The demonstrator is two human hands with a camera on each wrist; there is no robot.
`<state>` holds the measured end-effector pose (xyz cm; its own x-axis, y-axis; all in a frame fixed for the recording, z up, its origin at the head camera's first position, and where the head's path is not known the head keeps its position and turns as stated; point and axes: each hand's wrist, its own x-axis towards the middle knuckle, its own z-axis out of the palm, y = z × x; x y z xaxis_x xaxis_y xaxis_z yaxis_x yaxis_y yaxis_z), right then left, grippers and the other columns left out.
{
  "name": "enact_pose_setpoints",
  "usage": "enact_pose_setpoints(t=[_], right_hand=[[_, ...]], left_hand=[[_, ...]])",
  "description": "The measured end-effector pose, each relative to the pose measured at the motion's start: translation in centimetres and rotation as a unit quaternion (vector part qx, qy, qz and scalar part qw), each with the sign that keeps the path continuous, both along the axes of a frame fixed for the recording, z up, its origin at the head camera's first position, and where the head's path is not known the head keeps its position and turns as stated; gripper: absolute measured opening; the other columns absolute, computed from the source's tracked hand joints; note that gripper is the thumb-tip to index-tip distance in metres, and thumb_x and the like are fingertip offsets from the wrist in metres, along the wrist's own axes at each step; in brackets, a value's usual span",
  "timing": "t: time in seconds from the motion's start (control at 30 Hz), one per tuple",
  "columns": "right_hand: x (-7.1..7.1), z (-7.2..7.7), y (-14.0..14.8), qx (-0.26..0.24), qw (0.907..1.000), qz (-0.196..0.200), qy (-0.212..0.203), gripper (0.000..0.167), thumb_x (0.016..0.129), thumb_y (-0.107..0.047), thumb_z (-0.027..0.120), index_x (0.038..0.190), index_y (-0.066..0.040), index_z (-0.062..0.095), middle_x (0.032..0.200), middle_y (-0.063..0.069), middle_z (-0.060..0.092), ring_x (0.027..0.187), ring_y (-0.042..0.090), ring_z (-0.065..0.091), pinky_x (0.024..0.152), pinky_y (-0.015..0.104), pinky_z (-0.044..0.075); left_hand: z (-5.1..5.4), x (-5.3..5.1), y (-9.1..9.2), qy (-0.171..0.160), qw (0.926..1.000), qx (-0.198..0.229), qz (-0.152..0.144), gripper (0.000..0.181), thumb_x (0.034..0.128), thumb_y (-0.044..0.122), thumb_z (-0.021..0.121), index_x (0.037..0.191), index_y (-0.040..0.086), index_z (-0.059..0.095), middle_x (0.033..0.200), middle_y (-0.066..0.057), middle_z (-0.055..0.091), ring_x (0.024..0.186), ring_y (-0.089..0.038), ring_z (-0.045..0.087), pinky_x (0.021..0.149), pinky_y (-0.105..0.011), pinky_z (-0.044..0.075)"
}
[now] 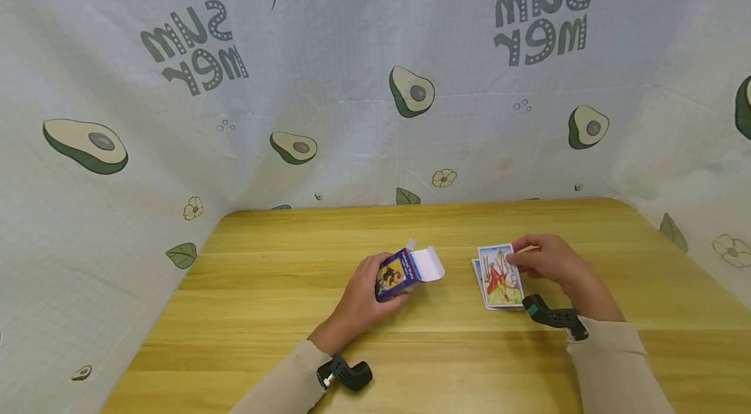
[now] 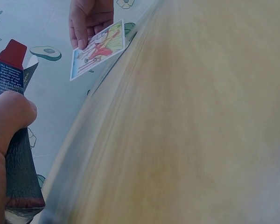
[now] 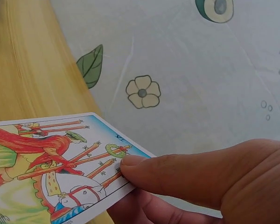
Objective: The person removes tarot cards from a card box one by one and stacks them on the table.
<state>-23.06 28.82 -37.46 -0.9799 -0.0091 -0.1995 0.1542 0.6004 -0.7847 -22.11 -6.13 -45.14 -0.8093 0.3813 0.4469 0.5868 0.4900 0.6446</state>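
My left hand [image 1: 364, 296] grips a small purple card box [image 1: 394, 274], its white flap [image 1: 428, 264] standing open toward the right. In the left wrist view the thumb presses on the side of the box [image 2: 9, 77], whose red end flap is up. Between thumb and fingers, my right hand [image 1: 548, 261] pinches the upper right corner of a picture card [image 1: 500, 280] showing a red-clad rider. Another card [image 1: 478, 277] shows partly beneath it at the left; how many lie there is hidden. The right wrist view shows the thumb on top of the card [image 3: 60, 163].
The wooden table [image 1: 264, 270] extends around both hands. Behind it and at both sides hangs a pale cloth [image 1: 352, 29] printed with avocados, leaves and flowers. Each wrist wears a black camera mount.
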Motion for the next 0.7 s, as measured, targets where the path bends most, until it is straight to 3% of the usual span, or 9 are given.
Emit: enact_pose_setpoints(t=[0.4, 0.7], right_hand=[[0.02, -0.34, -0.63, 0.040, 0.9991, 0.001, 0.013, 0.034, 0.090, -0.017, 0.066, 0.110, 0.008, 0.057, 0.101, 0.023, 0.062, 0.081, 0.024, 0.060, 0.070, 0.033, 0.052], [-0.21, -0.77, -0.76, 0.071, 0.9974, -0.004, 0.011, 0.036, 0.089, -0.020, 0.068, 0.109, 0.007, 0.057, 0.097, 0.020, 0.061, 0.081, 0.026, 0.056, 0.069, 0.032, 0.051]], left_hand=[[-0.16, -0.07, 0.00, 0.000, 1.0000, 0.000, 0.000, 0.074, 0.0796, 0.032, 0.079, 0.139, 0.011, 0.041, 0.122, -0.001, 0.052, 0.100, -0.012, 0.049, 0.084, -0.030, 0.047], [-0.02, 0.01, 0.04, 0.000, 1.0000, -0.002, -0.001, 0.074, 0.0790, 0.029, 0.079, 0.139, 0.009, 0.042, 0.121, -0.002, 0.053, 0.100, -0.012, 0.049, 0.083, -0.030, 0.047]])
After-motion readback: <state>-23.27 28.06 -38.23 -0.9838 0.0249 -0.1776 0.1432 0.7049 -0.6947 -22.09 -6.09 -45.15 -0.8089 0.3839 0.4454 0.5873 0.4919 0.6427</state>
